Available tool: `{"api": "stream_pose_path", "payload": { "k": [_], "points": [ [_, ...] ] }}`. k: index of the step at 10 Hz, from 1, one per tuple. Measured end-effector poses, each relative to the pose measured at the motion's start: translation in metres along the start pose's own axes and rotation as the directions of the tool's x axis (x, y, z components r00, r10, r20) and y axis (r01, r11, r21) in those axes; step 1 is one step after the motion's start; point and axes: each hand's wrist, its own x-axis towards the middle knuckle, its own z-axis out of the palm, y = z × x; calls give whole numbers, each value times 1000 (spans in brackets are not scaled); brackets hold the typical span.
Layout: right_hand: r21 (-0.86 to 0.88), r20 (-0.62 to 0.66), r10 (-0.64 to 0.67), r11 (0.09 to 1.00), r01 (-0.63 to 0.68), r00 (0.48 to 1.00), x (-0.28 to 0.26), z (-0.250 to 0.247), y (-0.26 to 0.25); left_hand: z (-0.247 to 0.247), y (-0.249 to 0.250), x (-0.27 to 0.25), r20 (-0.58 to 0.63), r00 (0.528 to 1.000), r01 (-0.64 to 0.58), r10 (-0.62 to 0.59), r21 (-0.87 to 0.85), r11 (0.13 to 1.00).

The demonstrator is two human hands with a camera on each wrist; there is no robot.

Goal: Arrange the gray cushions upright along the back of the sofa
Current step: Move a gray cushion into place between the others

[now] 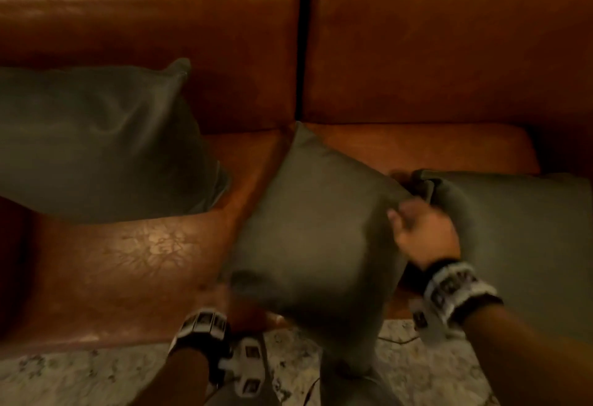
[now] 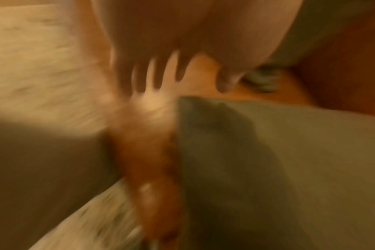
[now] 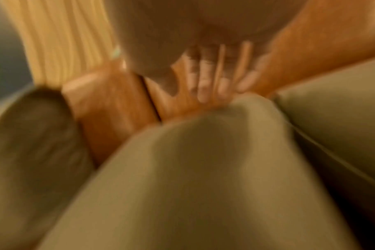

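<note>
On a brown leather sofa (image 1: 128,261) are three gray cushions. The left cushion (image 1: 96,142) leans against the backrest (image 1: 417,52). The right cushion (image 1: 519,245) lies flat on the seat. The middle cushion (image 1: 321,229) is tilted, one corner pointing at the backrest gap and its lower part hanging past the seat's front edge. My right hand (image 1: 417,229) grips its right corner, fingers over the edge; the blurred right wrist view shows those fingers (image 3: 203,84) above the cushion (image 3: 193,169). My left hand (image 1: 256,317) is under its lower left corner, fingers spread and straight (image 2: 154,76) beside the fabric (image 2: 268,169).
Speckled pale floor (image 1: 80,373) runs in front of the sofa. A dark gap (image 1: 301,52) splits the two back sections. Bare seat leather shows between the left and middle cushions, and in a strip behind the right cushion (image 1: 433,148).
</note>
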Motion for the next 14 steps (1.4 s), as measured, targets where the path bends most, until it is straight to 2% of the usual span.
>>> {"api": "stream_pose_path", "payload": {
  "k": [1, 2, 3, 4, 5, 6, 7, 8, 9, 10, 11, 12, 13, 14],
  "points": [
    [-12, 169, -74, 997, 77, 983, 50, -8, -25, 18, -26, -27, 203, 977, 99, -66, -158, 982],
    [-87, 410, 68, 996, -35, 910, 66, 8, -33, 45, 4, -38, 133, 990, 92, -44, -387, 917],
    [-130, 358, 162, 984, -123, 920, 43, 17, -17, 44, 44, -45, -114, 980, -199, 166, -413, 889],
    [-67, 478, 323, 941, -332, 817, -1, 34, 24, 23, 81, -38, -221, 893, -433, 393, -179, 884],
    [28, 583, 406, 855, -518, 703, -30, 40, 51, 8, 104, -18, -87, 895, -445, 437, -108, 889],
    [192, 408, 459, 802, -566, 789, -5, 37, 56, 2, 114, 0, -7, 924, -380, 381, -92, 920],
    [437, 384, 457, 676, -593, 803, 41, 49, 64, 2, 109, 36, 84, 938, -306, 338, -262, 915],
    [586, 400, 376, 596, -549, 836, 57, 47, 55, 1, 114, 27, 80, 951, -249, 299, -374, 893],
    [678, 278, 344, 591, -437, 897, 41, 1, 2, -7, 137, -34, -48, 926, -346, 376, -508, 789],
    [839, 133, 243, 488, -240, 961, 45, -30, -21, -19, 162, -73, -150, 822, -523, 550, -582, 622],
    [863, -34, 145, 503, -44, 989, 64, -51, -45, -29, 193, -89, -247, 653, -708, 716, -534, 461],
    [822, -17, 108, 568, -48, 994, 92, -56, -61, -36, 216, -81, -265, 609, -769, 747, -430, 474],
    [758, 71, 116, 640, -129, 991, 107, -58, -65, -40, 225, -67, -191, 696, -714, 692, -290, 638],
    [726, 31, 129, 679, -111, 991, 100, -58, -55, -36, 223, -64, -222, 714, -701, 664, -233, 675]
  ]
}}
